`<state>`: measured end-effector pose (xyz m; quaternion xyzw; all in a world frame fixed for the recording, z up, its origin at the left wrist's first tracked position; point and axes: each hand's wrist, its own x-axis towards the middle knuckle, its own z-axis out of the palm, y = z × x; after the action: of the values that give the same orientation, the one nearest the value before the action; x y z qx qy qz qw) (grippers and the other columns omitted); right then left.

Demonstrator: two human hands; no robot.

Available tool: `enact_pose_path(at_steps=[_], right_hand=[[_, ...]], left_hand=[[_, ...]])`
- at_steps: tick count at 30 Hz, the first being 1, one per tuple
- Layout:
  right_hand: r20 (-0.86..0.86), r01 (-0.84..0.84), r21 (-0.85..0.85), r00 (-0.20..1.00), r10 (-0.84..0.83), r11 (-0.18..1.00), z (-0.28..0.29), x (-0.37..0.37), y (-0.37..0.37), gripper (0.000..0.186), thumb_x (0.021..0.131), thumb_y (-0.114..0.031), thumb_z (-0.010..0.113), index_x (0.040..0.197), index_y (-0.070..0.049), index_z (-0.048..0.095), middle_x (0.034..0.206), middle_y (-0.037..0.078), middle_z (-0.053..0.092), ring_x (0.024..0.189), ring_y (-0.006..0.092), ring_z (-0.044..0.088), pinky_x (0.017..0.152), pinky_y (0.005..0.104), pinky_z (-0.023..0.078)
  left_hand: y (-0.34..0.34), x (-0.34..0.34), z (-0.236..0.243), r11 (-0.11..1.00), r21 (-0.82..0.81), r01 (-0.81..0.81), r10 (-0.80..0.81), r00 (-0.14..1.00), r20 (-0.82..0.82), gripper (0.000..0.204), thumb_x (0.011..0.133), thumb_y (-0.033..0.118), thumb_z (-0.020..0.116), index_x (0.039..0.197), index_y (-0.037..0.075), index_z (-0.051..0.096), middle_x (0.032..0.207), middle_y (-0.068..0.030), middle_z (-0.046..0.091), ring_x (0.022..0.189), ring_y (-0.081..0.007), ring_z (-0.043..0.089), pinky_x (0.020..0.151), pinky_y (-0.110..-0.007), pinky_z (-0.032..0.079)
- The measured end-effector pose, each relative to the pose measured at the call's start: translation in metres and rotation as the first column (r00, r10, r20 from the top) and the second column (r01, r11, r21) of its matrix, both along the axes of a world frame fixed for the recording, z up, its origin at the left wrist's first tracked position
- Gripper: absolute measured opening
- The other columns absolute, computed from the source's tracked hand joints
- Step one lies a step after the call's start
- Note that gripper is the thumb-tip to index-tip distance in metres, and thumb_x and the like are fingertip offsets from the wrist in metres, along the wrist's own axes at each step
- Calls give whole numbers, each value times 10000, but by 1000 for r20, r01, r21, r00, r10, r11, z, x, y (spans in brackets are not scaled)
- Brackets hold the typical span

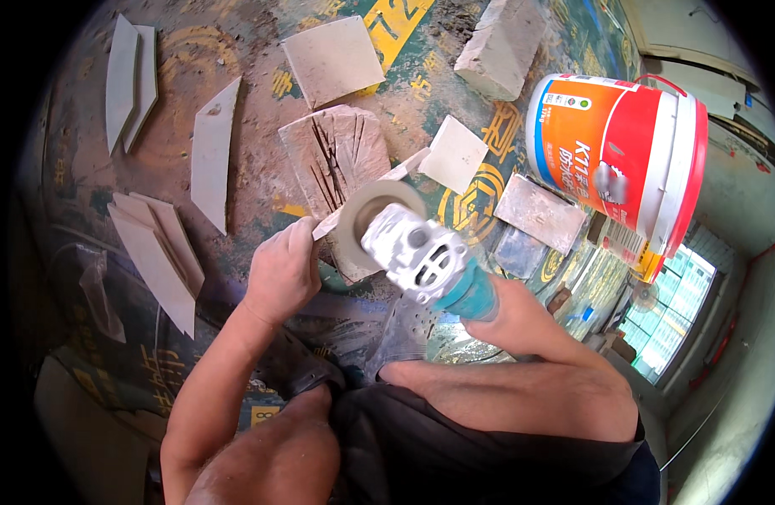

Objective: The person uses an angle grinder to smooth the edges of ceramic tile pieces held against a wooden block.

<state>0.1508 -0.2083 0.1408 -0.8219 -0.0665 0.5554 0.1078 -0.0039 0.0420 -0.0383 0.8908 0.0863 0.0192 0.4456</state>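
My left hand (282,273) pinches the near end of a narrow pale tile strip (407,163), which slants away to the upper right. My right hand (509,316) is wrapped round the teal body of an angle grinder (412,252) with a pale metal head. Its round disc and guard cover the middle of the strip, so whether the disc touches the strip cannot be made out. Beneath both lies a dusty stone slab (299,151) scored with several dark grooves. A small square tile piece (455,154) rests by the strip's far end.
Cut tile pieces lie at left: a pair (122,84), a single one (212,156) and a stack (160,261). Beyond the slab are a square tile (332,59) and a thick block (501,46). An orange-red bucket (564,143) and a brick-like piece (539,212) stand to the right.
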Motion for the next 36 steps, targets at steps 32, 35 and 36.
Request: enact_pose_path(at_steps=[32,35,36], right_hand=[[-17,-113,28,993,113,993,-4,0,5,444,727,-173,778,1115,0,646,935,209,717,863,332,708,810,397,531],[35,-36,29,999,35,999,-5,2,-2,442,730,-194,776,1099,12,648,923,205,719,850,321,708,797,405,534],[52,7,46,999,-10,999,-7,3,-6,453,726,-208,769,1097,22,649,924,216,719,857,342,709,802,417,537]], left_hand=[[2,3,5,998,-56,-1,-1,999,-36,247,904,26,602,1142,-5,547,902,-225,644,794,-425,638,700,-480,520],[6,7,7,992,-127,-5,-4,997,-73,203,927,39,592,1118,-4,540,870,-242,633,773,-454,620,685,-500,502],[9,7,8,988,-151,-4,-11,995,-97,188,935,44,588,1109,-5,537,858,-249,628,766,-465,613,680,-507,494]])
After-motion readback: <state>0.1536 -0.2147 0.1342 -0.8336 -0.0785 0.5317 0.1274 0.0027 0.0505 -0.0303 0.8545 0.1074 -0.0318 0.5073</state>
